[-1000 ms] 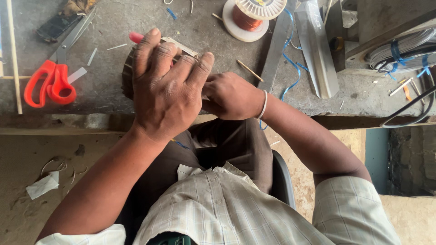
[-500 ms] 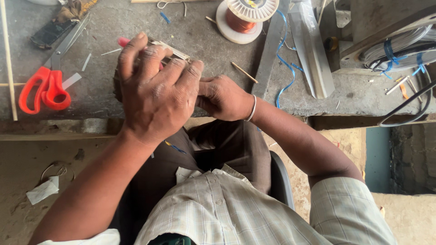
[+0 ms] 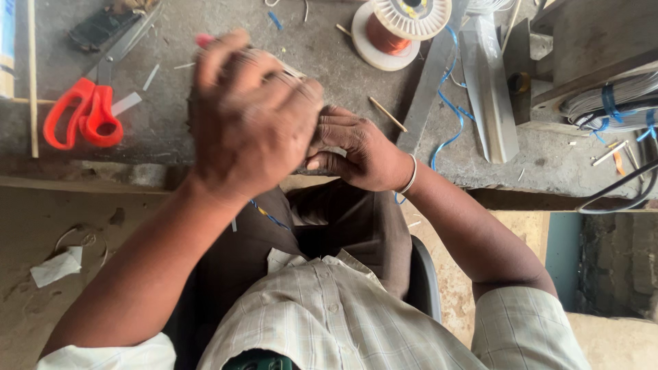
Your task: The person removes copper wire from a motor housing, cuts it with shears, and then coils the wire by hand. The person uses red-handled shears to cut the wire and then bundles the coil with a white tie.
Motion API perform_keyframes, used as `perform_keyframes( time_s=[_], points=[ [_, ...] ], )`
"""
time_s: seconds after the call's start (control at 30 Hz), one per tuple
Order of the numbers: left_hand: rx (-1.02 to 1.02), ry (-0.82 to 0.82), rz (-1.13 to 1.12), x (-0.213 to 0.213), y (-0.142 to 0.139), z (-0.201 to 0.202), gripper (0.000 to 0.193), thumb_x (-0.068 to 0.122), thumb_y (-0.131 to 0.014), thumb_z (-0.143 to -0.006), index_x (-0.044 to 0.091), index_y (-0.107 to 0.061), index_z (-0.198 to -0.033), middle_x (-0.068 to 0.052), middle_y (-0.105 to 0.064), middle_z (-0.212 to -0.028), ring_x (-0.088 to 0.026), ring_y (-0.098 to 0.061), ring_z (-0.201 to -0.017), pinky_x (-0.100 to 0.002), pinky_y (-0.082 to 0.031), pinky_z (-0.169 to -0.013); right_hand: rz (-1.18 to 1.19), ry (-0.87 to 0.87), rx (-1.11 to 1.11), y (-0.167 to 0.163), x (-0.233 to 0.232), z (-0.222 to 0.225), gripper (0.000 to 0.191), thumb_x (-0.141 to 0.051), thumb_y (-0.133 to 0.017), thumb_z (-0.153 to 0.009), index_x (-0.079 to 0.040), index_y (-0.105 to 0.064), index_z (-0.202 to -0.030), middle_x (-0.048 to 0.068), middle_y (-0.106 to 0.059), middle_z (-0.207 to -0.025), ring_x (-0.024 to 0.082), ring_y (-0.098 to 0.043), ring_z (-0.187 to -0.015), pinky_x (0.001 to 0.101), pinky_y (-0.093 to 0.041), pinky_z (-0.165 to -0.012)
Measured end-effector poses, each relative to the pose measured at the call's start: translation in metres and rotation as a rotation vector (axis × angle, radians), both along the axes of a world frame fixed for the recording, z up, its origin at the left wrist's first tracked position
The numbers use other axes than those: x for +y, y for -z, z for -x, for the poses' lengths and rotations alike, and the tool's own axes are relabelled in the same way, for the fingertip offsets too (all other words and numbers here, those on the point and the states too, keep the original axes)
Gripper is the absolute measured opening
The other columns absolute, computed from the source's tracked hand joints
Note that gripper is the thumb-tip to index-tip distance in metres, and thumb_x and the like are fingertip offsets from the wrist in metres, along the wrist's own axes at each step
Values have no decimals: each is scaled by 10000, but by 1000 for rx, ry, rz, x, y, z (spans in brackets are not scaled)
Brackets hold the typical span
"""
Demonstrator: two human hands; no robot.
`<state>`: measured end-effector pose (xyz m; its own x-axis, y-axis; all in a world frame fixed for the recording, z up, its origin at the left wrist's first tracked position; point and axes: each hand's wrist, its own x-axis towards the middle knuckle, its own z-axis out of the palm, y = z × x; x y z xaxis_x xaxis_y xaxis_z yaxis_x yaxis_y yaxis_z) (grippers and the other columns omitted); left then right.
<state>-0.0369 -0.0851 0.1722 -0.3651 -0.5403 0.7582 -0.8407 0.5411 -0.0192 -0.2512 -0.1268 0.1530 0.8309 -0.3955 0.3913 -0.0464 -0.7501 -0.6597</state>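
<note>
Both hands (image 3: 301, 137) around round workpiece (image 3: 274, 65)

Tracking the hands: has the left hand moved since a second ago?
No. The left hand sits as far right of the red scissors as before; it is only blurred in place.

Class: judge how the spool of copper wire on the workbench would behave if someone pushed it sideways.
The spool of copper wire stands on its broad flange, so it would probably slide rather than roll. Its thick copper winding suggests it is heavy for its size. Tipped onto its side, the round flanges would likely roll.
</note>
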Motion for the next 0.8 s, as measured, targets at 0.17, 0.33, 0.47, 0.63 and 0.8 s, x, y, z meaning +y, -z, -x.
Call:
perform_keyframes(
  time_s=[0.17, 0.33, 0.47, 0.63, 0.8],
  points=[
    [-72, 2, 119, 6, 5, 9, 247, 263, -614, -1106, 87, -781, -1060, -24, -725, -856, -181, -635, -1042, -442, -280, -1207, -48, 4, 78, 18, -1, 9, 371, 41, -707, -859, 6, -620, -1218, 209, -657, -1170, 417, -632, -1130, 464, -521, -986],
    [-130, 44, 119, 1, 18, 5, 300, 358, -609, -1138, 108, -774, -1130, -22, -755, -926, -205, -631, -1104, -444, -289, -1158, -41, 64, 232, 13, 2, 14, 320, -34, -739, -881, -8, -653, -1189, 189, -693, -1118, 401, -656, -1097, 468, -527, -970],
    [151, -2, 144, 17, 34, 10, 501, 503, -550, -1088, 208, -517, -1492, -118, -526, -1451, -349, -429, -1391, -573, -224, -1224, 16, -28, 120, 5, 3, 17, 347, -105, -753, -856, -9, -655, -1175, 215, -648, -1276, 402, -601, -1228, 474, -496, -1044],
    [385, -227, -121, 57, 64, 17, 851, 556, -653, -1032, 229, -166, -1649, -266, -115, -1662, -496, -126, -1514, -613, -126, -1259, 39, -37, 17, 12, 3, 20, 211, -159, -773, -953, -54, -691, -1116, 107, -681, -1281, 348, -595, -1302, 451, -506, -1107],
    [376, -68, -228, 39, 78, -5, 934, 231, -736, -1046, 172, -36, -1661, -228, -121, -1707, -422, -112, -1586, -554, -101, -1329, 87, 16, 34, 23, 5, 27, 298, -2, -716, -934, -63, -723, -1226, 93, -683, -1348, 332, -613, -1346, 434, -531, -1136]
  ],
)
